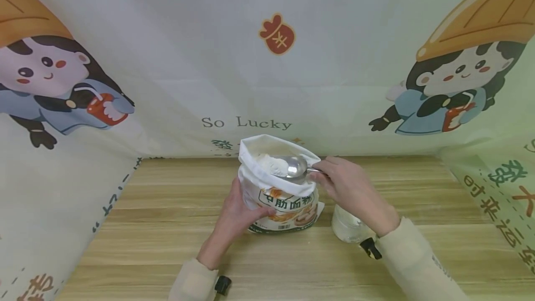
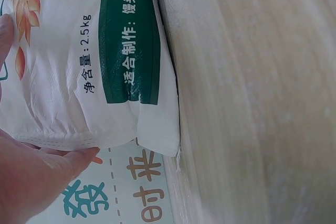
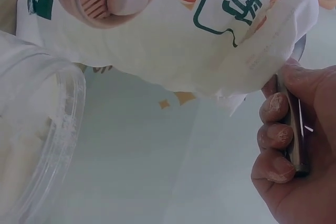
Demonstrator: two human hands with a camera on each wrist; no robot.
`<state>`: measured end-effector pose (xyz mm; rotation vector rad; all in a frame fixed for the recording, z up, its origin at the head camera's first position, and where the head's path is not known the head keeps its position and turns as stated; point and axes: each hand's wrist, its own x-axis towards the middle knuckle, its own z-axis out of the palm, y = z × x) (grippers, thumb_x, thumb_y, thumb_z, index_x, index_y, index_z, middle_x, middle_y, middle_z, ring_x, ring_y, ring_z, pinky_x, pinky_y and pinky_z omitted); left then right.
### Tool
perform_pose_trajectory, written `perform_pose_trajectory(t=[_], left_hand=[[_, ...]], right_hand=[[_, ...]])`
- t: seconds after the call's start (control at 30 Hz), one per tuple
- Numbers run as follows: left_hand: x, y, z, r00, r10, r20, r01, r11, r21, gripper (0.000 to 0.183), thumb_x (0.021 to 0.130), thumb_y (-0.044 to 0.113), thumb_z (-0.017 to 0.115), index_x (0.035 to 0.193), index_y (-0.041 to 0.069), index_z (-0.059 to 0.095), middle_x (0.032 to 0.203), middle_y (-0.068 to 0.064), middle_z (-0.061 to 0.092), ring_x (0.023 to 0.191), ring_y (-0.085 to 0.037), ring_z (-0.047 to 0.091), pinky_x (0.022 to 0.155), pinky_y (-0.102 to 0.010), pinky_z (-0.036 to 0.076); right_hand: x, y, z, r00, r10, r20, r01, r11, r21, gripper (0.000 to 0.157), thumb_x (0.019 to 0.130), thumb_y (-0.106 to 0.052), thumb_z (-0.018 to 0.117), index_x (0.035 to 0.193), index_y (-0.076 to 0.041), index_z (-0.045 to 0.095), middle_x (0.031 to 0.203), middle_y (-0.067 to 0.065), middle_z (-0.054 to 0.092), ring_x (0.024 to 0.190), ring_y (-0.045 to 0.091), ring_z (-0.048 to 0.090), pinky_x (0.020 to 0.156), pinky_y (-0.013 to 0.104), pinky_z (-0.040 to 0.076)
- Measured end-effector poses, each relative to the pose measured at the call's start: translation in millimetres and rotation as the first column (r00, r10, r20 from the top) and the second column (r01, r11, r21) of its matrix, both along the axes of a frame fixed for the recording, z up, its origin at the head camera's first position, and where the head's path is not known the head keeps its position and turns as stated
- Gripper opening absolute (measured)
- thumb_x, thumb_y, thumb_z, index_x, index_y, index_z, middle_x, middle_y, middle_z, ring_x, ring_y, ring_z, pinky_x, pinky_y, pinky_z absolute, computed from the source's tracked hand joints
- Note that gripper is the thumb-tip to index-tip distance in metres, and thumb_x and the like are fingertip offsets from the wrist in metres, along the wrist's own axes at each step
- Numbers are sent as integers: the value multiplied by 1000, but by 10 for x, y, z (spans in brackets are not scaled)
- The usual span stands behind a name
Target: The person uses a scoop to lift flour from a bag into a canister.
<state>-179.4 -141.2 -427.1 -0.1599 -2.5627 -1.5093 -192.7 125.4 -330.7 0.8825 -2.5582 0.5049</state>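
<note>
Metal scoop [image 1: 297, 168]: bowl inside the open mouth of the flour bag [image 1: 288, 206], handle pointing out over the right side of the rim. White flour [image 1: 271, 165] lies against and around the front of the bowl; how much is in the scoop rather than the bag, cannot tell.

Right hand [image 1: 349, 187]: fingers curled snugly round the scoop's handle, thumb near the bowl end, a hold that probably gives control over tilt. Powder marks on the fingertips in the right wrist view.

Bag: upright on its base, printed front toward the wearer, white rim apparently folded outward, which would hold the mouth wide. Left hand [image 1: 240, 210] grips its left side, thumb across the printed front, remaining fingers round the edge; likely a brace, since a soft bag would slump or slide under the scoop.

Clear jar [image 1: 347, 226]: just right of the bag, partly hidden under the right forearm. Right wrist view shows its mouth uncovered, pale contents, powder on the wall. Its position puts it within easy reach of the right arm.

Beneath: wood-grain tabletop [image 1: 163, 217]. Behind: printed cloth backdrop [image 1: 200, 59] lettered "So Lucky". Both cream sleeves [image 1: 411, 250] end short of the hands.
</note>
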Motion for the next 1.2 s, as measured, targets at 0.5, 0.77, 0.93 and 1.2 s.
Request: perform_pose_trajectory(t=[0.5, 0.77, 0.93, 1.2], left_hand=[[4, 4, 6, 1000, -7, -3, 7, 1000, 10, 114, 56, 33, 94, 146, 13, 28, 125, -8, 54, 116, -29, 52, 100, -50, 43], [5, 0, 7, 1000, -8, -5, 9, 1000, 19, 114, 56, 33, 94, 147, 13, 27, 125, -8, 54, 116, -29, 52, 101, -51, 43], [-3, 0, 2, 1000, -11, -2, 11, 1000, 24, 117, 56, 32, 94, 149, 15, 24, 127, -7, 53, 117, -28, 52, 101, -50, 42], [-6, -2, 2, 1000, -11, -21, 12, 1000, 14, 120, 56, 34, 94, 151, 16, 23, 129, -8, 52, 116, -29, 52, 100, -50, 43]], right_hand=[[49, 108, -46, 999, -34, -13, 31, 983, -183, 18, 94, -19, 65, 106, -7, 71, 87, 1, 65, 72, 14, 55, 62, 34, 48], [79, 173, -75, 1000, -23, 1, 22, 975, -221, 19, 95, -22, 64, 106, -8, 71, 88, 0, 65, 72, 13, 55, 63, 32, 48], [88, 212, -105, 1000, -18, 12, 20, 970, -243, 18, 95, -20, 64, 105, -7, 71, 91, 1, 67, 74, 13, 58, 65, 34, 51], [128, 281, -122, 999, -17, 40, 27, 967, -253, 17, 96, -19, 62, 106, -8, 71, 84, -4, 62, 69, 11, 52, 60, 30, 46]])
